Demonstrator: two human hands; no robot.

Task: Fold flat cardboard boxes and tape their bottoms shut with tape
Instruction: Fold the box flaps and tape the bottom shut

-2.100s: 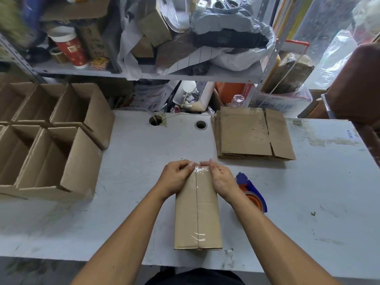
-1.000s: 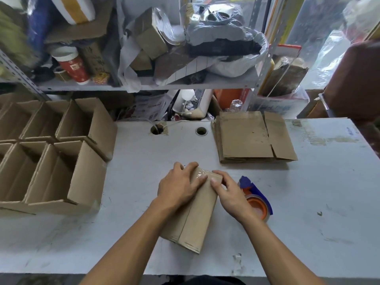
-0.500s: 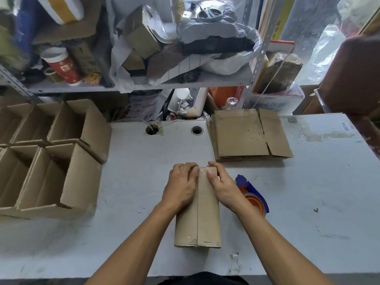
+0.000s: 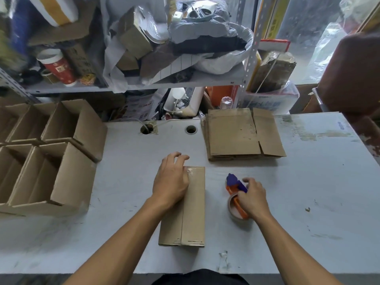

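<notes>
- Here, left hand (image 4: 171, 183) lies flat, fingers relaxed, pressing the box (image 4: 192, 210) on the counter (image 4: 308, 182).
- Right hand (image 4: 253, 199) grips the tape dispenser (image 4: 234, 194).

Box (image 4: 193, 206) left of tape dispenser (image 4: 236, 194); flat stack (image 4: 234, 136) behind.

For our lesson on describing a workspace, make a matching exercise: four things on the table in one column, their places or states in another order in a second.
1. tape dispenser
2. flat cardboard stack
3. open boxes
4. box

a. under the left hand
b. far side, unfolded
c. gripped by the right hand
d. left edge, assembled

Pairs: 1-c, 2-b, 3-d, 4-a
</notes>
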